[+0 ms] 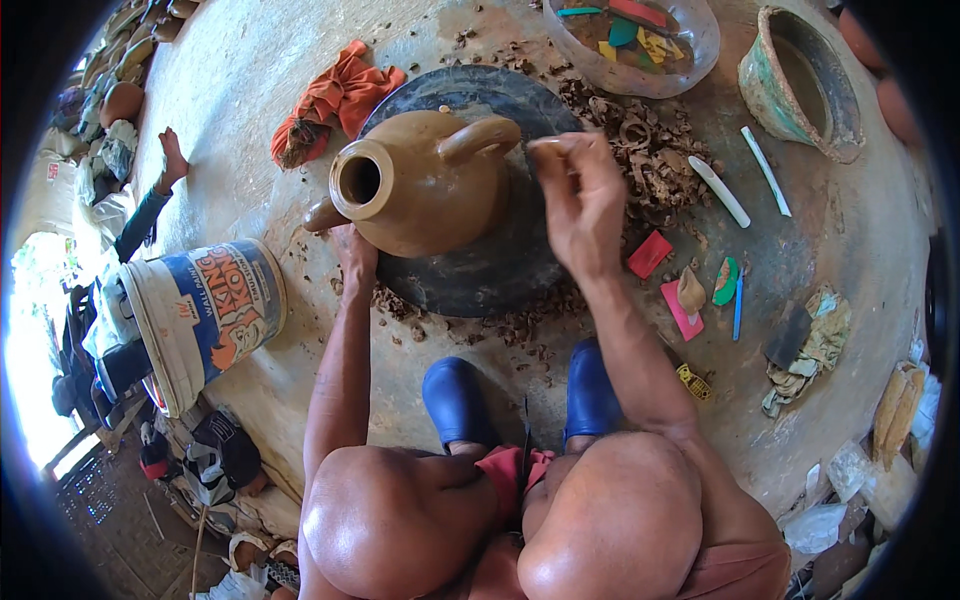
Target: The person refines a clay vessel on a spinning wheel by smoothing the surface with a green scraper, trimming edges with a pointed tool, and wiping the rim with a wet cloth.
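A wet brown clay jug (440,215) stands on a dark round turntable (440,285), its round mouth facing up and toward me. A looped clay handle (480,138) juts from its right side. At its left, a short rounded clay piece (322,214) sticks out, perhaps a spout or second handle. My left hand (354,255) is against the jug's lower left side, beneath that piece; its fingers are mostly hidden. Right of the looped handle, apart from the jug, my right hand (585,195) is raised with fingers curled toward the thumb. What it pinches, if anything, cannot be made out.
Clay scraps (650,160) lie right of the turntable, an orange cloth (345,95) at its far left. Beyond are a water basin (640,75) with coloured pieces and a crusted pot (800,85). Small tools (718,190) lie right. A paint bucket (215,315) stands left.
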Available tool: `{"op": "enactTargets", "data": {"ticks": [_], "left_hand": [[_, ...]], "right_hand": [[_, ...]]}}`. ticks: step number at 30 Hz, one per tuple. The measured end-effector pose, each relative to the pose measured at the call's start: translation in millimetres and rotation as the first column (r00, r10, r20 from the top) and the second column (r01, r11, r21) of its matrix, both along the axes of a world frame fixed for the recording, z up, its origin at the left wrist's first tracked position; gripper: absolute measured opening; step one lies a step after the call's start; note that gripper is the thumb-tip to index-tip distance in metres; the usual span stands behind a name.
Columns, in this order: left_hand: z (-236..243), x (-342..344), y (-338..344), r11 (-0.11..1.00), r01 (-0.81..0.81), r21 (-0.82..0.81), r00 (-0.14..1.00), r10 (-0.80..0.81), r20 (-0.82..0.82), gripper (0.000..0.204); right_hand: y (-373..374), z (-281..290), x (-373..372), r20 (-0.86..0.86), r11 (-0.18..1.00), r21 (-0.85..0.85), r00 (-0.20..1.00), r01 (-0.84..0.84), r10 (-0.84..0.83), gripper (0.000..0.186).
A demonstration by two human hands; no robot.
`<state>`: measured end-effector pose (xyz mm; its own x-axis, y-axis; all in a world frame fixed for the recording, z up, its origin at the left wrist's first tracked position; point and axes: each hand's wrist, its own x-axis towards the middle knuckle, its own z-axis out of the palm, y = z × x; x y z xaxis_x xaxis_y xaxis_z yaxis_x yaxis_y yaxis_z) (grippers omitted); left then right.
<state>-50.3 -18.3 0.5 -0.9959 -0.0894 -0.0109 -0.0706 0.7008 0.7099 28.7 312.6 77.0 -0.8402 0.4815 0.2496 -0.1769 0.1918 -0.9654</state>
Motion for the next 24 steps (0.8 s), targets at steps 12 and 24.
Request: {"op": "enactTargets", "data": {"ticks": [12, 24], "left_hand": [[8.2, -1.8, 27.3, 0.992, 0.105, -0.073, 0.992, -0.098, 0.085, 0.043], [32.7, -82.3, 33.4, 0.948, -0.217, 0.233, 0.861, 0.298, -0.412, 0.040]], "right_hand": [[27.5, 17.6, 16.0, 0.084, 0.777, 0.629, 0.994, 0.004, -0.074, 0.027], [61.7, 66.9, 30.0, -0.048, 0.950, 0.300, 0.993, -0.090, 0.109, 0.018]]}}
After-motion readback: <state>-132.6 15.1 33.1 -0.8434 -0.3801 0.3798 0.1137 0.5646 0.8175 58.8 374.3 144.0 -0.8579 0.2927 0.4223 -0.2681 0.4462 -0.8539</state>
